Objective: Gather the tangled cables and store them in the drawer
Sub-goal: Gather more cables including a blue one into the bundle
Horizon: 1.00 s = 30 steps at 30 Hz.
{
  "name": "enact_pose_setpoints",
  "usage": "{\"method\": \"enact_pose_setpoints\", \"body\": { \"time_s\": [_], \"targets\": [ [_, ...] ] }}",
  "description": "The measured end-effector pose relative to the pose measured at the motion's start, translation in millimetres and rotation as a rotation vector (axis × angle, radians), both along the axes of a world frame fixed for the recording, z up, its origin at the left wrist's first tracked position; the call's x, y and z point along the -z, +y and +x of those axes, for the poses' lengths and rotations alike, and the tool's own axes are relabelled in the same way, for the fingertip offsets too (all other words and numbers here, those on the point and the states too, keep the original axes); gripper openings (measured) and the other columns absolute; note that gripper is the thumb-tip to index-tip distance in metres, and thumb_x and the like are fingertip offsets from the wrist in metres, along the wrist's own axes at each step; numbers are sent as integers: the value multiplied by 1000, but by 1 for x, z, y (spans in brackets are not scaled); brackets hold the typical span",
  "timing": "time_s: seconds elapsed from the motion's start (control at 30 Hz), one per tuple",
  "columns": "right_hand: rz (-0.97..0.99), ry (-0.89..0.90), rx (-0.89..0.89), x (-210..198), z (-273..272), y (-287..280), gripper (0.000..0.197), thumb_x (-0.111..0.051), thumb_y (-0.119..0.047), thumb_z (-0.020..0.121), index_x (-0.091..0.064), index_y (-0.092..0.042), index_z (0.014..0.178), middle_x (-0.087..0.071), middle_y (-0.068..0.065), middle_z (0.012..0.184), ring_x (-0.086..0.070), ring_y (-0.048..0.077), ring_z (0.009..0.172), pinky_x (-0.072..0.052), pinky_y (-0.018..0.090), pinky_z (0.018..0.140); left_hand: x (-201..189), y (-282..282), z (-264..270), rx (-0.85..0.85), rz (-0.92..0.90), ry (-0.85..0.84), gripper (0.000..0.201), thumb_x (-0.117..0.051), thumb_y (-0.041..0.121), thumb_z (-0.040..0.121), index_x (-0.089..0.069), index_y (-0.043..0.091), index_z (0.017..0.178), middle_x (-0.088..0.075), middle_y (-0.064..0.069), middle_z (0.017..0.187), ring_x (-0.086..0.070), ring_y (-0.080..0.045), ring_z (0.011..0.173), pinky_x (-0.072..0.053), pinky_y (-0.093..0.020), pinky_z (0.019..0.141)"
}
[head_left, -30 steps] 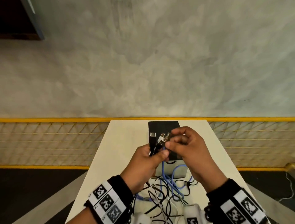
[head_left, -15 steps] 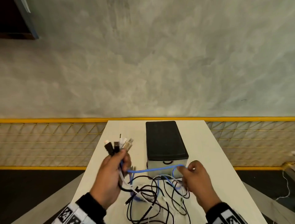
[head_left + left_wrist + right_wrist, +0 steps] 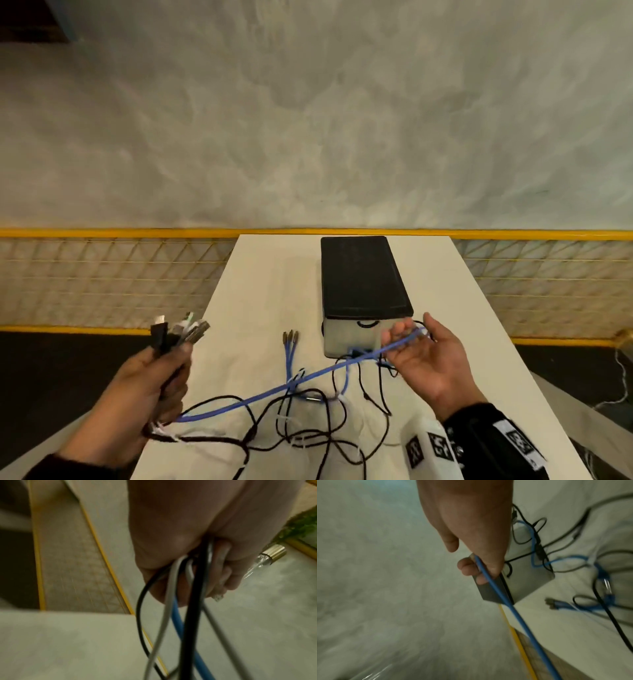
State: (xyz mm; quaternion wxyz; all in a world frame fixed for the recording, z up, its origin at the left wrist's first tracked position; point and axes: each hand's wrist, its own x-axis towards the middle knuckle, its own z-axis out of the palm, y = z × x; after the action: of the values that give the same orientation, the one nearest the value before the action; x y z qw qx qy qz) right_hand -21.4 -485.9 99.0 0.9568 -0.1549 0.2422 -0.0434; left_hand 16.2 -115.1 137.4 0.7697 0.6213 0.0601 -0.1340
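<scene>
My left hand point(image 3: 147, 387) is off the table's left edge and grips a bundle of cable plug ends point(image 3: 178, 334) that stick up from the fist. In the left wrist view black, white and blue cables point(image 3: 188, 615) hang from that hand point(image 3: 180, 534). A blue cable point(image 3: 274, 394) stretches from it across the table to my right hand point(image 3: 428, 359), palm up before the drawer box point(image 3: 359, 284). The right hand's curled fingers point(image 3: 467, 568) hold that blue cable point(image 3: 505, 608). The remaining tangle point(image 3: 308, 425) lies on the white table point(image 3: 260, 291). The drawer front point(image 3: 352, 337) is shut.
A blue cable end with three plugs point(image 3: 290, 337) lies left of the box. A yellow-framed mesh rail point(image 3: 102, 274) runs behind the table, with grey floor beyond. The narrow table's edges are close on both sides.
The hands have parted: my left hand carried the plug bundle left and outward, my right hand swung right to the drawer front, drawing the blue cable taut. The tangle has spread out.
</scene>
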Motion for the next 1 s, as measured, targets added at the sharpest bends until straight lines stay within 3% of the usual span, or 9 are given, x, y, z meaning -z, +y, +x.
{"method": "enact_pose_setpoints", "body": {
  "time_s": [0.1,0.27,0.37,0.43,0.5,0.6,0.7,0.9,1.0],
  "targets": [
    [-91,49,-2,7,-1,-3,12,-62,-24,72,-54,-16,76,-60,1,63,-62,16,58,-54,34,70,-5,4,5,-93,105,-72,18,-62,21,82,-46,13,78,-30,-3,58,-23,-10,38,-18,-20,39],
    [-255,116,-190,6,-2,36,22,-48,-26,99,-66,-15,96,-76,12,105,-75,26,91,-48,48,91,-13,-98,-7,217,278,-357,30,-75,15,81,-46,14,72,-36,8,52,-29,-8,43,-22,-23,42],
    [-277,80,-235,-2,-3,61,26,-47,-25,97,-69,-11,90,-75,13,90,-74,25,78,-57,42,78,-1,-164,-11,361,383,-463,21,-77,16,77,-57,20,73,-56,16,56,-51,2,54,-43,-16,58],
    [-200,43,-232,-8,-3,70,33,-45,-24,99,-72,-8,86,-67,6,68,-69,18,60,-59,31,61,12,-187,-12,366,376,-421,17,-77,17,74,-64,25,81,-64,13,69,-62,-4,69,-53,-27,72],
    [-200,37,-257,-11,-5,72,35,-44,-28,99,-71,-8,90,-61,4,64,-67,18,57,-55,33,64,22,-191,-13,341,362,-378,16,-74,19,70,-63,25,79,-64,11,69,-63,-9,70,-54,-39,77],
    [-268,69,-281,-12,-4,57,28,-42,-33,100,-59,-12,98,-72,15,86,-68,32,69,-51,40,63,35,-173,-17,468,354,-312,20,-76,16,67,-57,19,71,-57,11,65,-56,-10,63,-49,-36,69],
    [-230,125,-249,-14,0,35,21,-41,-30,101,-54,-17,93,-74,14,112,-71,31,101,-48,53,83,50,-138,-34,644,458,-203,26,-79,10,73,-54,18,70,-52,11,55,-46,-5,50,-40,-21,54],
    [-234,193,-266,1,0,33,22,-44,-29,101,-61,-17,96,-77,10,102,-70,27,104,-45,55,87,48,-78,-44,986,748,-40,27,-82,23,73,-56,19,76,-59,5,63,-54,-4,50,-47,-24,52],
    [-293,174,-248,8,-5,38,23,-43,-30,102,-62,-17,103,-74,11,110,-66,28,106,-47,52,88,27,-90,-36,689,633,-184,15,-77,25,81,-63,24,88,-66,11,66,-59,0,51,-48,-16,51]
  ]
}}
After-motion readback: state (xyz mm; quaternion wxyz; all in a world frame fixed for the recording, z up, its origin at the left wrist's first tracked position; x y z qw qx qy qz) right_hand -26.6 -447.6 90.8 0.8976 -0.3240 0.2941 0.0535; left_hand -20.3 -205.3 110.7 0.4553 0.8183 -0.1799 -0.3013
